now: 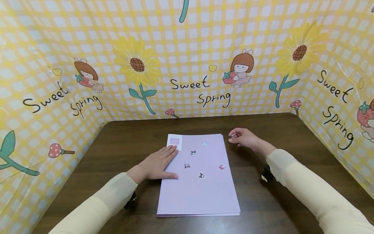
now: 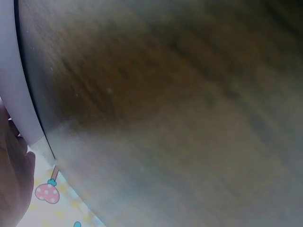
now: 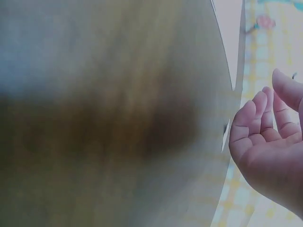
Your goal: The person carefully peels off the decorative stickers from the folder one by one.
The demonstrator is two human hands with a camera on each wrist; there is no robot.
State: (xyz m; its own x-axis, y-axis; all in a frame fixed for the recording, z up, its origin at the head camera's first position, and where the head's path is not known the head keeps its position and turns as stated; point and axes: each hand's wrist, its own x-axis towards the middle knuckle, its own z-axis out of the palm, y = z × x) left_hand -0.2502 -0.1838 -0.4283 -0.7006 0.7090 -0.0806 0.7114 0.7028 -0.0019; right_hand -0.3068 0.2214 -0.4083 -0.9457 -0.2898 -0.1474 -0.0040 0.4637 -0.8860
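A lilac folder (image 1: 201,196) lies on the dark wooden table, its near edge showing more than one layer. Several small cartoon stickers (image 1: 193,152) are scattered over its cover. A white label (image 1: 179,140) with a lilac square sits at its top left corner. My left hand (image 1: 159,164) rests flat across the folder's left side, fingertips by the label and thumb stretched over the cover. Off the folder's top right corner, my right hand (image 1: 244,138) hovers with loosely curled fingers. A tiny pale spot shows at its fingertips; the right wrist view shows nothing clearly held in the hand (image 3: 267,142).
The brown wooden table (image 1: 134,133) extends around the folder. Yellow checked cloth (image 1: 187,52) with flowers and lettering walls in the back and both sides. A dark wrist device (image 1: 267,174) shows under the right sleeve, another (image 1: 130,201) under the left.
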